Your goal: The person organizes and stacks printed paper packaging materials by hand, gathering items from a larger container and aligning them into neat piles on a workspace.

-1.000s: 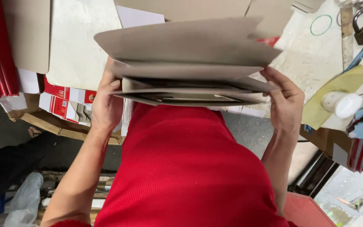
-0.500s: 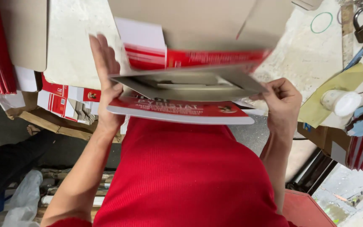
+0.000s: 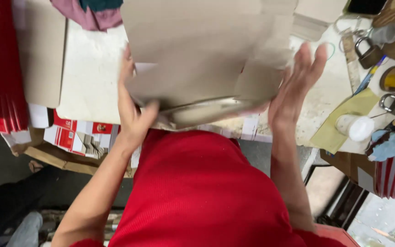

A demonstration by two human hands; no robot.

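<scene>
Head view, cardboard box (image 3: 193, 64): grey-brown, blurred, raised over the worktable (image 3: 92, 87) just beyond the red shirt.
Left hand (image 3: 131, 112): grasping the box's near-left edge, thumb tucked under.
Right hand (image 3: 296, 84): spread flat, released, beside the right flap.
Risk: with one hand gripping, the box could tip rightward toward the white bottle (image 3: 355, 127) and padlock (image 3: 369, 51).
</scene>
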